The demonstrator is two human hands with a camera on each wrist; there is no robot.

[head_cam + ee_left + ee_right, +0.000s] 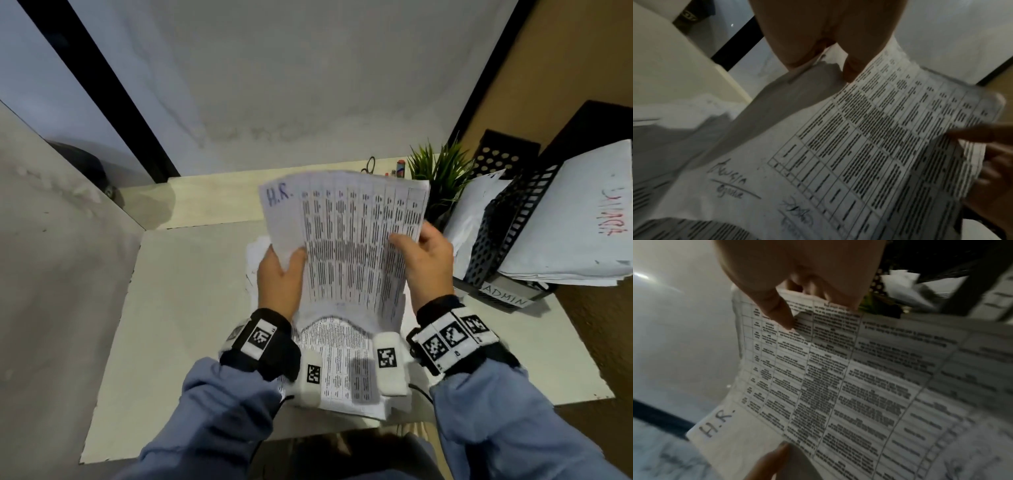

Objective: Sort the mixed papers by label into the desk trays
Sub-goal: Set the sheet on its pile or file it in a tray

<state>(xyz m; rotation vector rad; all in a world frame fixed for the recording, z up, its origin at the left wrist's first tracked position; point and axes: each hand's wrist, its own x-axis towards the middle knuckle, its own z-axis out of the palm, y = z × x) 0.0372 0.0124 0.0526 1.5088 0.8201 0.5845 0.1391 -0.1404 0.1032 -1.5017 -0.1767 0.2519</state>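
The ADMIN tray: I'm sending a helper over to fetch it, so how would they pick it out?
Look along the pale desk to its right edge, just past the small green plant. The ADMIN tray is the black perforated one nearest the front, stuffed with white sheets; unlike the rack behind it, a white strip on its front lip reads ADMIN.

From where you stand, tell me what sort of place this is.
Most likely an office desk, set in a corner by a wall. Black mesh desk trays hold papers, one with an ADMIN tag; both hands hold up a printed table sheet marked H.R.; a small potted plant stands behind.
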